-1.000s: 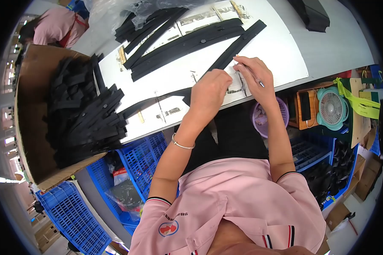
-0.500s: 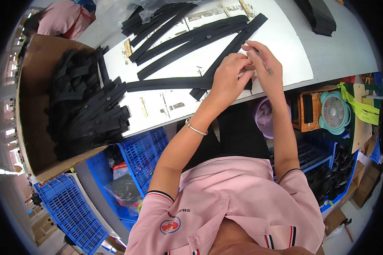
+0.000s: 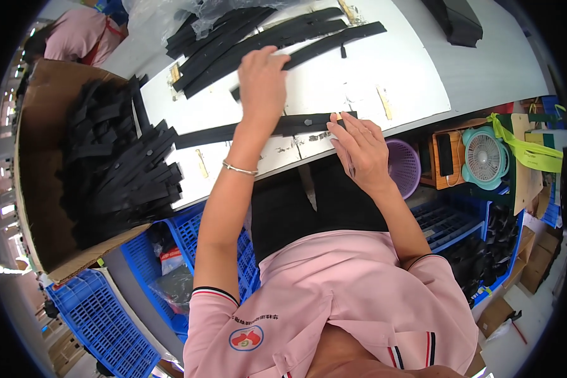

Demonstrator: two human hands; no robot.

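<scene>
Black fabric strips lie on a white board (image 3: 416,82). My left hand (image 3: 263,85) is over the board, its fingers bent around a black strip (image 3: 334,43) that slants up to the right and shows on both sides of the hand. Close to the board's near edge, another black strip (image 3: 214,135) runs crosswise, with a small round grey spot on it. At its right end rest the fingertips of my right hand (image 3: 364,150). A slim metal tool (image 3: 351,169) shows a little under that hand; its kind is hidden.
A cardboard box (image 3: 44,145) with a heap of short black pieces (image 3: 120,157) stands left. More strips (image 3: 227,47) and clear plastic (image 3: 201,16) lie at the back. Right of my legs are a purple basket (image 3: 404,167) and a teal fan (image 3: 484,156). A person (image 3: 82,34) bends at far left.
My hands have parted: the left moved up and left, the right down toward the board's near edge. The slanting strip's lower end has swung up and left.
</scene>
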